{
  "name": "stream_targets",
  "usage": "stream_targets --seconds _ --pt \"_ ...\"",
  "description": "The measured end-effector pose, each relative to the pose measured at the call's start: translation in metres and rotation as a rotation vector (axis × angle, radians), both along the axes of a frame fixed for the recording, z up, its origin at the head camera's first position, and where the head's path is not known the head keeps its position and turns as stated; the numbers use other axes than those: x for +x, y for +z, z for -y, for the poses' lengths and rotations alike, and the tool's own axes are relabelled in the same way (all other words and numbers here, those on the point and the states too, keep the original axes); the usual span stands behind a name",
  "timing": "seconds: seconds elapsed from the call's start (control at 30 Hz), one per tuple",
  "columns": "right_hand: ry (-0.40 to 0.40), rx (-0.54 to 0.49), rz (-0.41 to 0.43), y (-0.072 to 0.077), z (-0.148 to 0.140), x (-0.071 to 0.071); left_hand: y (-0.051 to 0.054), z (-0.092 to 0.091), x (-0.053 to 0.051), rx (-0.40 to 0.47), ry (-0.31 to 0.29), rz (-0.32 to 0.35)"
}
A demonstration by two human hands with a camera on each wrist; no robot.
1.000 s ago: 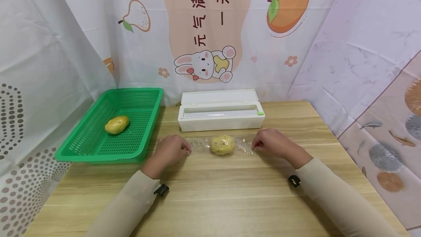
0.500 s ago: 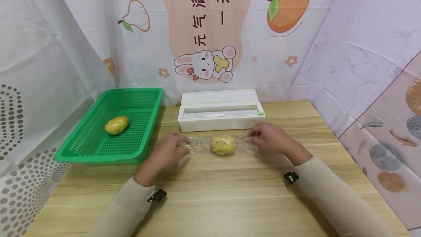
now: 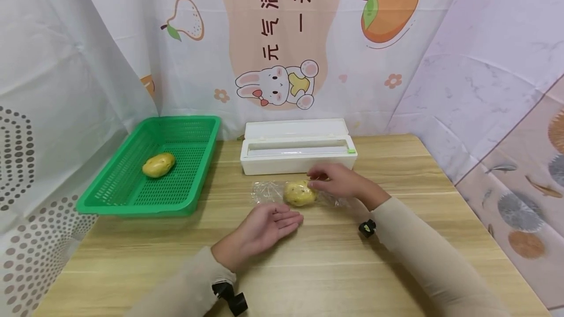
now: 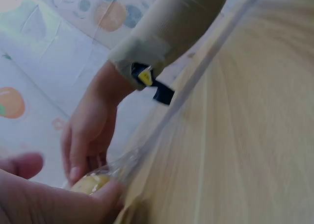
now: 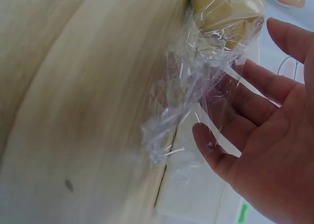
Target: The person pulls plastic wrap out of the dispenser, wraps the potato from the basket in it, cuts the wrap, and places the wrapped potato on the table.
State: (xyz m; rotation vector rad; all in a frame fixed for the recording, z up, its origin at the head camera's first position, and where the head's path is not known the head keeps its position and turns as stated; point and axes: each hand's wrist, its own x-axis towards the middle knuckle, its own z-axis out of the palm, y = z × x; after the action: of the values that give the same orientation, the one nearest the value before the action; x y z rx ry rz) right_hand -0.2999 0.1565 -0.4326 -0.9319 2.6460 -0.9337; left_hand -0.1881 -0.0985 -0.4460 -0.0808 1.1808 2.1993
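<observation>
A yellow potato [image 3: 299, 193] lies on the table inside clear plastic wrap [image 3: 267, 192], whose crumpled ends stick out to both sides. My right hand [image 3: 337, 180] is at the potato's right, fingers spread and loosely bent around that side; the right wrist view has the thumb near the potato [image 5: 228, 13] and the other fingers behind the loose wrap [image 5: 184, 96]. In front of the potato, my left hand [image 3: 266, 229] lies palm up with extended fingers, the tips close to it. Whether they touch it cannot be told.
Behind the potato stands a white wrap dispenser box [image 3: 299, 164], its lid raised. A green basket [image 3: 132, 211] at the left holds another potato [image 3: 158, 165]. Printed curtains hang at the back and sides of the wooden table [image 3: 330, 268].
Both hands have released the wrap's ends. The left turned palm up and moved right, to the potato's front; the right moved left to the potato's side. The potato has stayed nearly in place.
</observation>
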Motion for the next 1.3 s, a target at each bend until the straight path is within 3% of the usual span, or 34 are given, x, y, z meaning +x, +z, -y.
stream_targets --seconds 0.1,0.43,0.57,0.8,1.13,1.3 --pt "0.005 0.006 0.024 -0.002 -0.001 -0.001 0.0 -0.005 -0.001 0.056 0.04 0.049" --pt "-0.003 0.034 0.111 0.001 -0.002 0.011 -0.002 -0.008 -0.002 0.045 0.044 0.038" --pt "-0.022 0.03 0.133 0.0 -0.002 0.021 -0.003 -0.006 -0.001 -0.023 0.03 0.004" --pt "-0.085 0.01 0.145 -0.003 0.001 0.045 0.001 0.001 0.001 -0.216 -0.03 -0.119" --pt "-0.185 -0.063 0.315 0.003 0.008 0.076 0.001 0.012 -0.007 -0.283 -0.06 -0.165" --pt "-0.168 -0.099 0.384 0.006 0.008 0.092 -0.001 0.014 -0.011 -0.331 -0.098 -0.212"
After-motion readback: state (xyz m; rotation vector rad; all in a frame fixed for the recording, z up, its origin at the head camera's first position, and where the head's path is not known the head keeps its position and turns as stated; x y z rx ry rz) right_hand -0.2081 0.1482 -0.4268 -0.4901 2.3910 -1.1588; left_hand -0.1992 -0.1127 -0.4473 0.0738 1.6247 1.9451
